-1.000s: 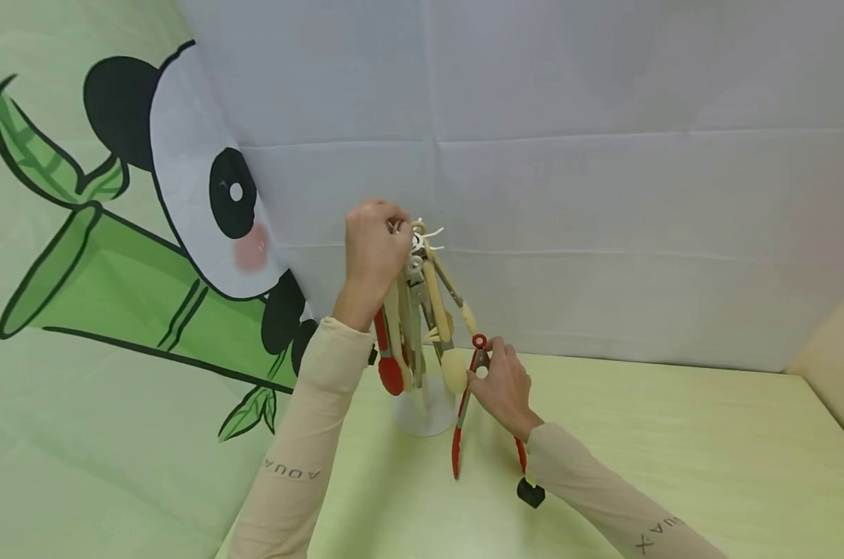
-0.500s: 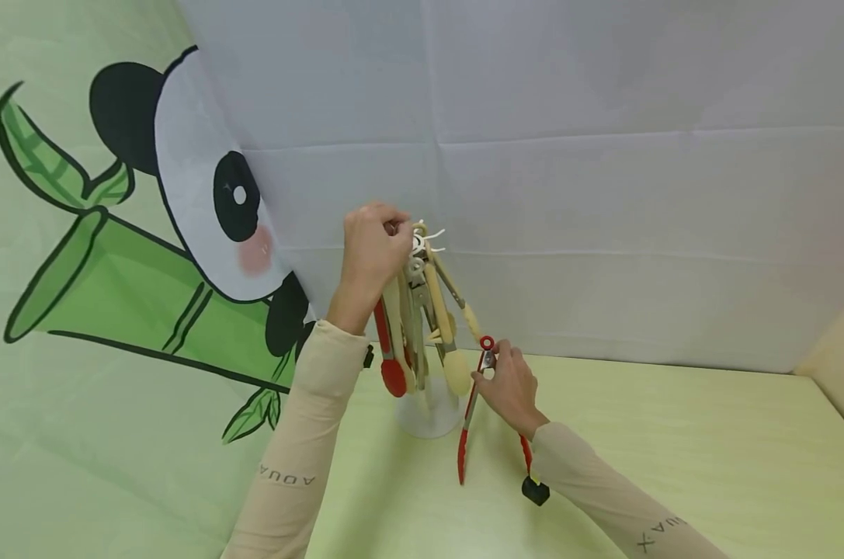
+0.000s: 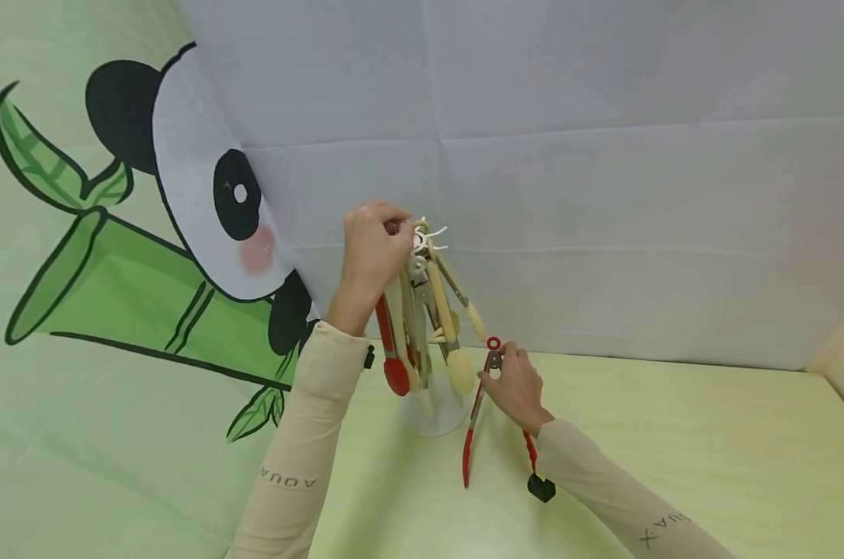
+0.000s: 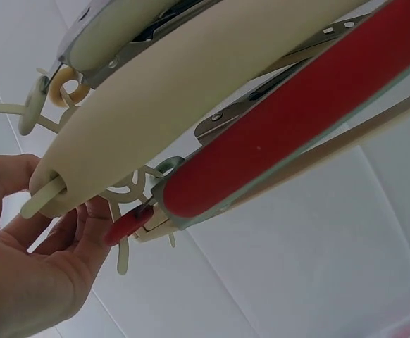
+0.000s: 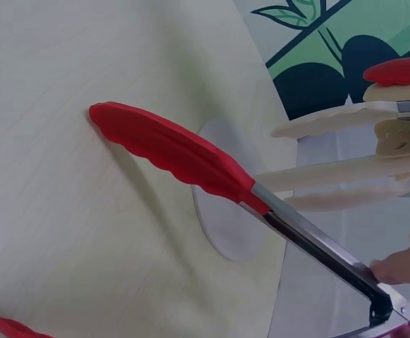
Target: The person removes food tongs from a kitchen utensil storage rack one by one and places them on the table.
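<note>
The left hand (image 3: 374,247) grips a cream handle (image 4: 148,120) atop the rack (image 3: 433,419) by the table's (image 3: 673,435) far edge; light steadying should suffice. Rightward, spread red tongs (image 5: 177,153) are pinched near their pivot by the right hand (image 3: 518,387); squeezing them narrower should avoid snags.

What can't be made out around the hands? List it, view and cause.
Left hand: fingertips hidden behind the cream handle, left wrist view.
Cream handle's far end: cut off by the top edge, same view.
Red tongs: one arm partly hidden by the right hand, head view.
Right hand: mostly outside the right edge, right wrist view.
</note>
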`<state>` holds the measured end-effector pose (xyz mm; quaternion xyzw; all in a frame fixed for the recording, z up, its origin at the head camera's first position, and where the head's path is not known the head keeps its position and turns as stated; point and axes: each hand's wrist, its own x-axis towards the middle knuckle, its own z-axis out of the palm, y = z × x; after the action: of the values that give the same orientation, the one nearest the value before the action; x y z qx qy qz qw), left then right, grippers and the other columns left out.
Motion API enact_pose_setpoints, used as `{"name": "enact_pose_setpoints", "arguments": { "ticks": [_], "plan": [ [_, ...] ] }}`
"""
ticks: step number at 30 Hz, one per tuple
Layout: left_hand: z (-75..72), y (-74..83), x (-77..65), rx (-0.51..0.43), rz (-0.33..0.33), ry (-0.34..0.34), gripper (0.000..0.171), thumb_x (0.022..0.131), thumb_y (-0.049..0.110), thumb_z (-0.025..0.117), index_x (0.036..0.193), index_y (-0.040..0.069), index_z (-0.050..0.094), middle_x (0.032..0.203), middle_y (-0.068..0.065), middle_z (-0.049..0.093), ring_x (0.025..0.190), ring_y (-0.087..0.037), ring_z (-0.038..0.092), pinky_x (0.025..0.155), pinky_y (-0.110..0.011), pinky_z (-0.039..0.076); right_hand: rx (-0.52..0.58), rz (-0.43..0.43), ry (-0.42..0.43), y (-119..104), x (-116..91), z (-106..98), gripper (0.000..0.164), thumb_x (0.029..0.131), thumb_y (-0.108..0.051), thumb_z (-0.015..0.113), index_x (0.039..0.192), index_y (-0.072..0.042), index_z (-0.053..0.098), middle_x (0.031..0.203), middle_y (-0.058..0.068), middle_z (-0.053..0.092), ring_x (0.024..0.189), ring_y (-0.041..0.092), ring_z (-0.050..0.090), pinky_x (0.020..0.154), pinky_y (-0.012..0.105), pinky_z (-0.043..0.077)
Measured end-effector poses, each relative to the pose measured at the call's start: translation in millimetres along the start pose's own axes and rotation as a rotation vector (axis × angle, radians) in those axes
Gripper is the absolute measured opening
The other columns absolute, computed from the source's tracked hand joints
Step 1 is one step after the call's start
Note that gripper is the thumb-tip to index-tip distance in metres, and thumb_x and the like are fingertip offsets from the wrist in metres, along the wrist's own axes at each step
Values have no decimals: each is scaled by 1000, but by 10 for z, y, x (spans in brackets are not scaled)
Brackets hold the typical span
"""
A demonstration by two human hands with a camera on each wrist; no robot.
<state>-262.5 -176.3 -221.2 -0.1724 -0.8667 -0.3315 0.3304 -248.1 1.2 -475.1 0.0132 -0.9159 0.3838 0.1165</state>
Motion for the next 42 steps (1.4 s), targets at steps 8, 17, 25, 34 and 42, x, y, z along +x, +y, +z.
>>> {"name": "enact_pose_setpoints", "arguments": {
  "ticks": [8, 17, 25, 34, 42],
  "plan": [
    [3, -5, -12, 7, 15, -3, 26, 82, -5, 50, 91, -4, 74, 81, -15, 66, 62, -22, 47, 61, -27, 33, -22, 48, -18, 119, 14, 25, 47, 79, -28, 74, 108, 0, 50, 88, 12, 52, 67, 27, 52, 58, 41, 43],
    [-12, -36, -35, 11, 28, 23, 26, 82, -5, 50, 90, -4, 74, 83, -15, 66, 63, -23, 52, 61, -28, 37, -50, 82, -67, 146, 56, 103, 44, 79, -28, 75, 101, 1, 50, 85, 12, 51, 66, 27, 51, 57, 41, 42],
    [-11, -40, -51, 2, 53, 29, 26, 83, -5, 49, 89, -5, 74, 82, -15, 66, 67, -24, 56, 61, -32, 42, -50, 103, -110, 216, 101, 199, 44, 78, -27, 74, 100, 2, 50, 88, 15, 52, 70, 30, 52, 61, 44, 44],
    [-19, -61, -44, 13, 69, 26, 26, 82, -6, 49, 89, -5, 74, 82, -15, 66, 67, -23, 57, 62, -31, 45, -36, 106, -161, 266, 158, 298, 42, 79, -24, 73, 97, 5, 50, 86, 16, 51, 70, 29, 51, 61, 43, 44],
    [-20, -88, -46, 2, 88, 14, 26, 82, -6, 49, 90, -4, 74, 82, -14, 66, 68, -21, 58, 62, -30, 48, -32, 112, -176, 323, 176, 378, 38, 80, -22, 72, 94, 6, 49, 82, 15, 49, 69, 28, 48, 59, 41, 43]
  ]
}}
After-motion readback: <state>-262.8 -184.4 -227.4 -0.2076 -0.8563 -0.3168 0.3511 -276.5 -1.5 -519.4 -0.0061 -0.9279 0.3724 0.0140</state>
